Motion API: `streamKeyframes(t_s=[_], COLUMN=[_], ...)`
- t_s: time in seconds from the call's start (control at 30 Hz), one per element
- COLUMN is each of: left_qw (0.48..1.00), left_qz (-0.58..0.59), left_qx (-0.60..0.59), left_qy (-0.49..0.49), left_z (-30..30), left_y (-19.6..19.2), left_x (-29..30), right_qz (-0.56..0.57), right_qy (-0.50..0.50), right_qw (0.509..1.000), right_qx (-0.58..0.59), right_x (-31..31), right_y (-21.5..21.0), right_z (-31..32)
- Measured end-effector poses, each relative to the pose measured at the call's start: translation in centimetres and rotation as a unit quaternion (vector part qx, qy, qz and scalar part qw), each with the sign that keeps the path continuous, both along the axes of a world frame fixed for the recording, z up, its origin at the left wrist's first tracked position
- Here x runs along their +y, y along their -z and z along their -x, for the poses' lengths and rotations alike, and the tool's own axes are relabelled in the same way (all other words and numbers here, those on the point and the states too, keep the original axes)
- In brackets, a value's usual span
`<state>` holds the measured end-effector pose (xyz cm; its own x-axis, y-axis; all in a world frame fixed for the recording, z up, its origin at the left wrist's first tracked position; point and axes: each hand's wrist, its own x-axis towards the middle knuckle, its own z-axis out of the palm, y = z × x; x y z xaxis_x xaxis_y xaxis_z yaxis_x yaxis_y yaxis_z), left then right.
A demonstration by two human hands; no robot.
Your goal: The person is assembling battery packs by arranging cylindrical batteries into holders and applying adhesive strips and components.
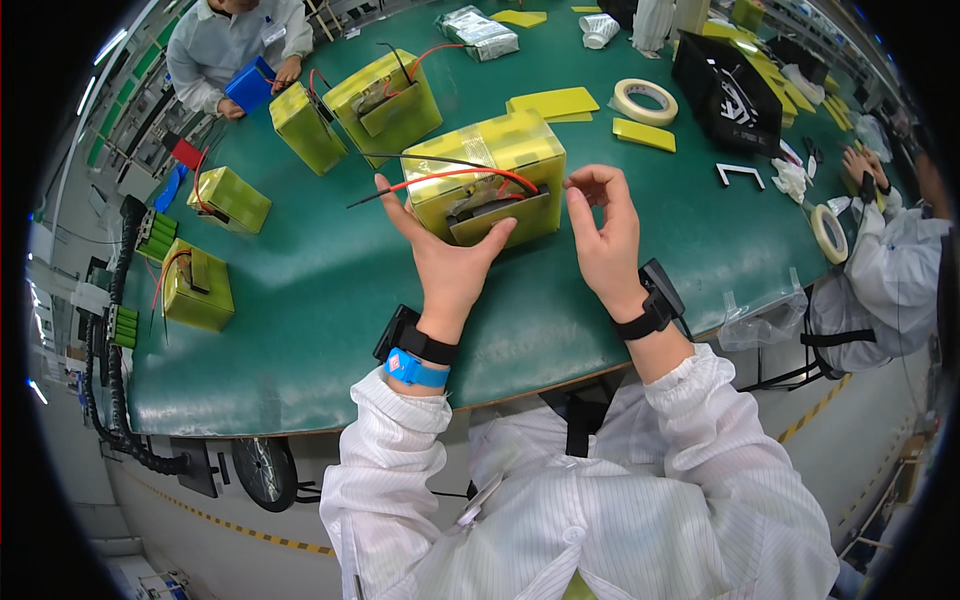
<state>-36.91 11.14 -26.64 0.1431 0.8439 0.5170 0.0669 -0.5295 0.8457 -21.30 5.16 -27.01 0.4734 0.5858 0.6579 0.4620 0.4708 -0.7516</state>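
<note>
A large battery pack (486, 150), wrapped in yellow sheets with clear tape over the top, stands on the green table in front of me. A red and a black wire run leftward from its near face, where a small yellow board (497, 222) covers dark parts. My left hand (447, 268) grips the lower left of the pack, thumb on the near face and forefinger along the left side. Close by the right side is my right hand (607, 240), its fingers curled and the thumb and forefinger tips nearly meeting. Whatever those tips may pinch is too small to make out.
Several other yellow packs (384, 105) with wires stand to the left. Tape rolls (646, 101), yellow sheets (645, 135), a white bracket (738, 177) and a black bin (722, 100) lie to the right. Co-workers sit at the far left (235, 45) and right (880, 250).
</note>
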Motion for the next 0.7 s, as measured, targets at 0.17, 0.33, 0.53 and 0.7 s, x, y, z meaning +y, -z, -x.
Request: streamKeyframes(t_s=[0.17,0.33,0.53,0.7], left_qw=[1.000,0.997,0.992,0.986], left_qz=[-0.013,0.007,0.023,0.037], left_qx=[0.006,-0.026,0.000,0.022], left_qy=[0.019,0.075,0.120,0.163], left_z=[0.6,1.5,3.2,4.5], left_y=[0.3,0.5,0.4,1.0], left_x=[0.3,0.8,1.8,2.9], right_qz=[0.015,0.030,0.062,0.126], right_qy=[-0.020,-0.022,-0.027,-0.042], right_qw=[1.000,0.999,0.998,0.990], right_qx=[0.017,0.018,0.015,0.036], right_x=[-0.3,-0.4,-0.2,0.0], right_y=[0.1,0.4,1.3,1.9], right_z=[0.0,-0.4,-0.1,-0.5])
